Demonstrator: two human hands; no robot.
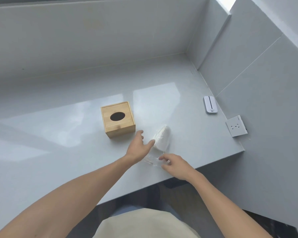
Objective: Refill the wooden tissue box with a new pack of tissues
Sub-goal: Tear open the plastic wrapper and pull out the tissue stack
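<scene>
A square wooden tissue box point(117, 119) with an oval hole in its lid stands on the grey counter point(58, 134), lid shut. To its right lies a white tissue stack point(162, 137), partly out of a clear plastic wrapper point(153, 159). My left hand point(140, 147) hovers between box and tissues, fingers spread, thumb touching the stack's near end. My right hand point(175, 164) pinches the wrapper's near end against the counter.
A small white device point(210, 105) lies near the right wall. A white socket plate point(236, 126) sits at the counter's right edge. Tiled walls close the back and right sides. The counter's front edge runs just behind my right wrist.
</scene>
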